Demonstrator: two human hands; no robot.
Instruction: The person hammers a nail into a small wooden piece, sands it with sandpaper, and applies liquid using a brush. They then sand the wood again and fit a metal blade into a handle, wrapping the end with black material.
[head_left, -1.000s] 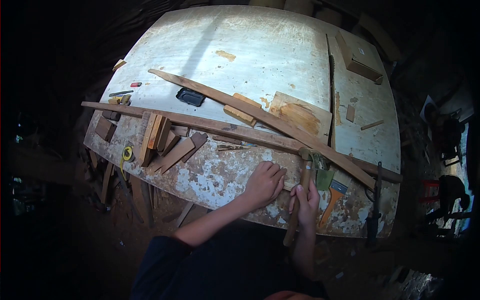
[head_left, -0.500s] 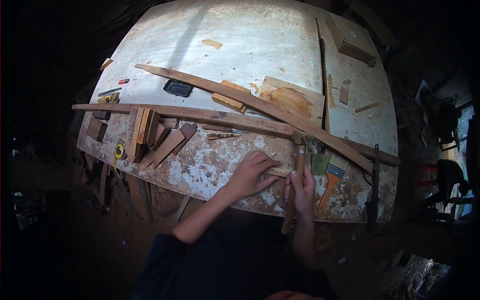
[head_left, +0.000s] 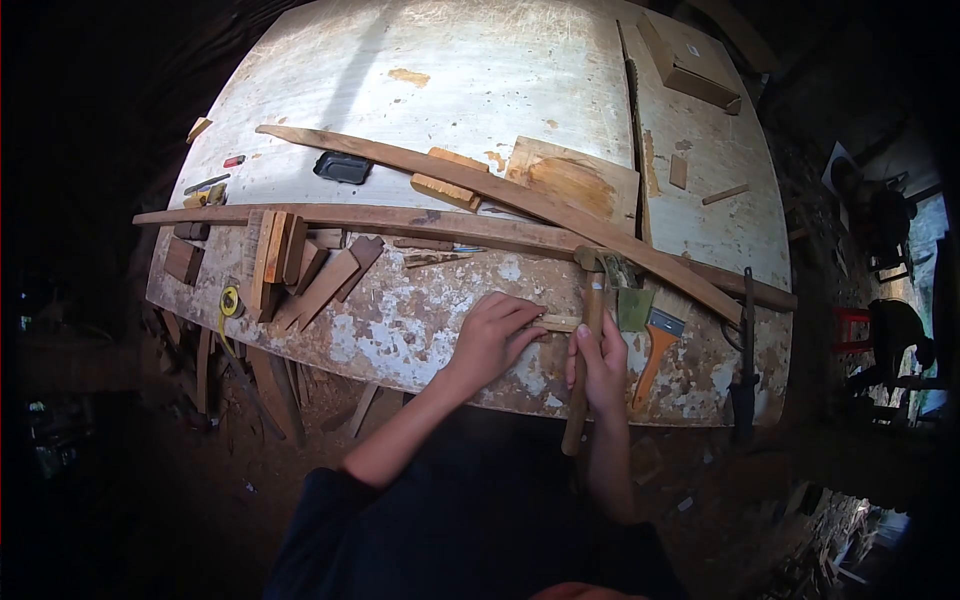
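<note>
My left hand (head_left: 490,338) is low over the near part of the workbench, its thumb and fingers pinched on the left end of a small wood strip (head_left: 560,323). My right hand (head_left: 602,372) is wrapped around the wooden handle of a hammer (head_left: 594,300). The hammer's head (head_left: 589,259) points away from me, beside the crossing beams, and its handle passes over the strip's right end, hiding it. Just right of the hammer are a green flat piece (head_left: 634,309) and a paintbrush (head_left: 656,358) with an orange handle.
Two long wooden beams (head_left: 450,228) cross on the workbench (head_left: 420,345). Wood blocks (head_left: 270,262) and a yellow tape measure (head_left: 231,301) sit at left. A black tray (head_left: 342,167), a stained board (head_left: 575,178) and a cardboard box (head_left: 690,70) lie farther back. A dark long tool (head_left: 745,350) hangs over the right edge.
The view has shifted slightly, so the bench appears higher and farther left. My left fingers have drawn closer together at the strip's left end. My right hand still grips the hammer.
</note>
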